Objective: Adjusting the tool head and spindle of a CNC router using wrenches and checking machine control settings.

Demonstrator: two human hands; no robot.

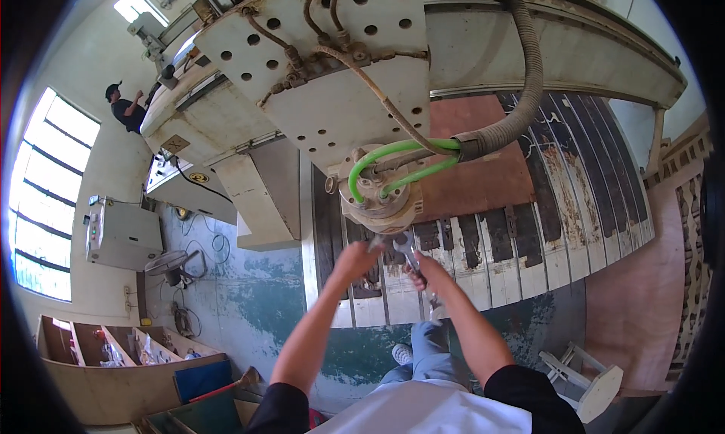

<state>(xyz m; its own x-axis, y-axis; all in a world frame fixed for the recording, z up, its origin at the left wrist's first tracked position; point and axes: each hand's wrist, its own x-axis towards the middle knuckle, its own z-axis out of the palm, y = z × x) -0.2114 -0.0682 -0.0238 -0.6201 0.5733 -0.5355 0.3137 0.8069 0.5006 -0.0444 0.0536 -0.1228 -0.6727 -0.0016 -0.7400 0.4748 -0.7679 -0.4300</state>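
Note:
My right hand point(427, 272) is closed round a metal open-ended wrench point(402, 244). The wrench's jaw points up toward the underside of the round machine spindle point(381, 207), and its other end sticks out below my hand. I cannot tell whether the jaw touches the spindle. Just left of it, my left hand point(353, 263) is closed at the spindle's lower edge. A blurred greyish piece shows at its fingertips, too unclear to name. Green hoses point(419, 183) loop into the top of the spindle. Beneath it lies the slatted machine bed point(483, 279), worn and dark-stained.
A reddish-brown board point(483, 181) lies on the bed, under a thick corrugated hose point(529, 79). A white stool point(596, 389) stands at lower right. Wooden bins point(113, 389) and a fan point(170, 264) are at left. Another person point(130, 113) stands far left.

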